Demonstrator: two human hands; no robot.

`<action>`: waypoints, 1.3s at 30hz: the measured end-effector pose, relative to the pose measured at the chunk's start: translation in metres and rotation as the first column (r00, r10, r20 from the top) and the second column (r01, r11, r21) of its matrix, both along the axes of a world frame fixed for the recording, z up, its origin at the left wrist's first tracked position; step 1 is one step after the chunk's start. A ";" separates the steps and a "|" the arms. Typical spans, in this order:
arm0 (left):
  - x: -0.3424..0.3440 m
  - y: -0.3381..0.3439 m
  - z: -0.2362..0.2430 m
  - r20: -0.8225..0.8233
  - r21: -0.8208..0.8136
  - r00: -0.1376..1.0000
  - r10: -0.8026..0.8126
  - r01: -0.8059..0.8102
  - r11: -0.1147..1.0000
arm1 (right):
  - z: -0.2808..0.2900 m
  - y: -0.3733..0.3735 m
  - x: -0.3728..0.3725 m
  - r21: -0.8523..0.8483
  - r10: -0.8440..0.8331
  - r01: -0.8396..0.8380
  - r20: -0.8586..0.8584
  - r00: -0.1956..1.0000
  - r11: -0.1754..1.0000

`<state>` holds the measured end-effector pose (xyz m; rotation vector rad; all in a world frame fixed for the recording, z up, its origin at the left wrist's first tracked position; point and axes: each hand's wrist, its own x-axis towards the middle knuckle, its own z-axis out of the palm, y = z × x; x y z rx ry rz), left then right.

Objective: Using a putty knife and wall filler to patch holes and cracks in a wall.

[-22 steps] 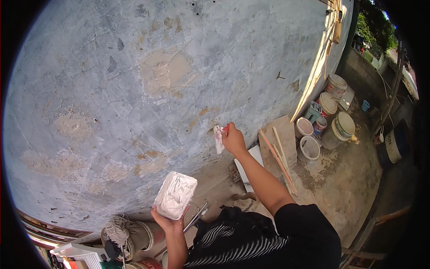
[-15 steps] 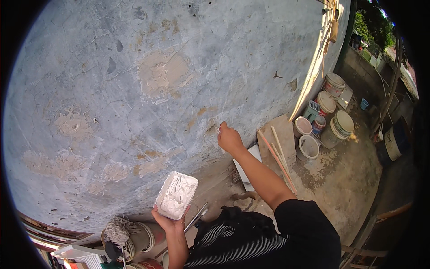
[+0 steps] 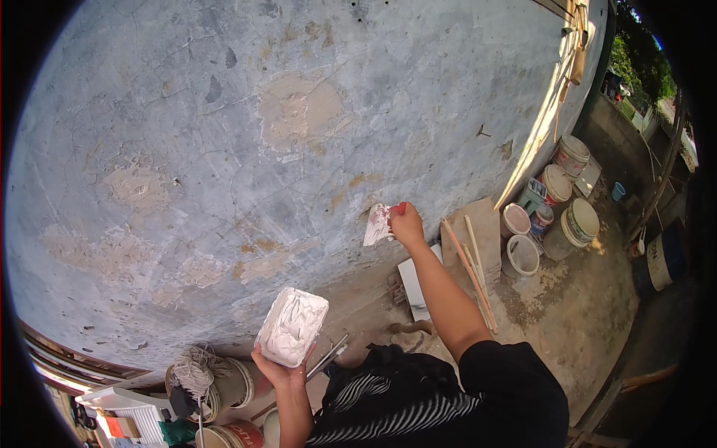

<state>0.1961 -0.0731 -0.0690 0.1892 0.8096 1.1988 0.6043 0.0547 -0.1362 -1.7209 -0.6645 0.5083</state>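
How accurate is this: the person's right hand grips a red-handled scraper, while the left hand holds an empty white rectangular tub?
Not quite: the white rectangular tub isn't empty; the head view shows whitish paste in it. The left hand does hold it, and the right hand grips the red-handled scraper.

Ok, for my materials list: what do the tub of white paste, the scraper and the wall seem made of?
Tub: likely moulded plastic, going by its rounded corners; smeared paste hides its finish. Scraper: probably metal, from the thin flat blade, also coated; its red handle looks like plastic or painted wood. Wall: seemingly matt painted plaster or cement, judging by its chipped, uneven surface.
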 end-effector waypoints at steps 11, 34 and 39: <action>0.013 -0.001 0.004 -0.030 0.026 0.997 -0.066 0.067 0.997 | 0.008 -0.013 -0.007 -0.085 -0.046 0.052 0.080 0.996 0.995; -0.011 -0.007 -0.003 -0.036 0.037 0.999 0.020 -0.018 0.999 | 0.007 -0.013 -0.023 -0.061 -0.030 0.045 0.223 0.974 0.997; -0.003 -0.004 -0.001 -0.028 0.033 1.000 -0.010 0.010 0.999 | 0.016 -0.013 -0.023 -0.051 0.014 -0.007 0.142 0.990 0.999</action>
